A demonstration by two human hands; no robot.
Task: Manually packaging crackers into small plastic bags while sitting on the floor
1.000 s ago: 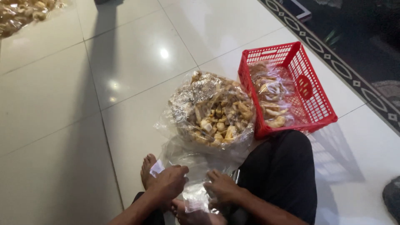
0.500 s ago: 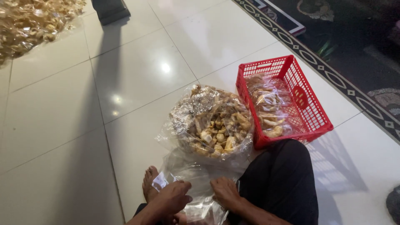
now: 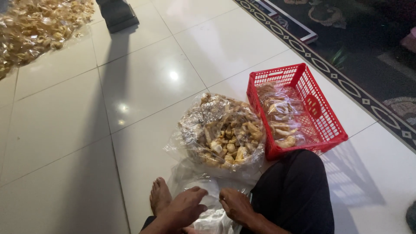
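Two hands, the left hand [image 3: 184, 208] and right hand [image 3: 234, 204], meet on one empty clear bag [image 3: 203, 190]. Just beyond them sits one open bag of chips [image 3: 223, 134]; farther right, one red basket [image 3: 323, 125] holding three or so small packets [image 3: 279, 115].

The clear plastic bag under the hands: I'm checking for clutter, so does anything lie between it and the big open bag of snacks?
Nothing visible does. Left hand and right hand rest on the clear plastic bag, and the big open bag of snacks lies directly beyond it on the white tiled floor.
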